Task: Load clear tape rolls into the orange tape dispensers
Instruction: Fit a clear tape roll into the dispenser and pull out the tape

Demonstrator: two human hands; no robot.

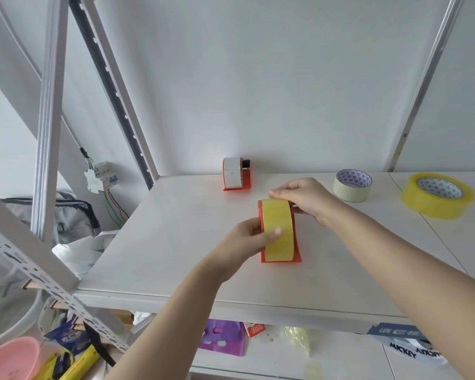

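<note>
Mid white shelf (176, 229), orange dispenser (297, 256) standing with a yellowish tape roll (279, 223) seated inside. Gripped on its left side by left hand (247, 238), thumb curled over the roll; pinched at the roll's far top by right hand (306, 198) fingertips.

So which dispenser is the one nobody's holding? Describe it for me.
On the white shelf, look to the back edge against the wall. The back dispenser stands there alone. Its white roll sets it apart: the near dispenser, held by the left hand and right hand, carries a yellow roll.
</note>
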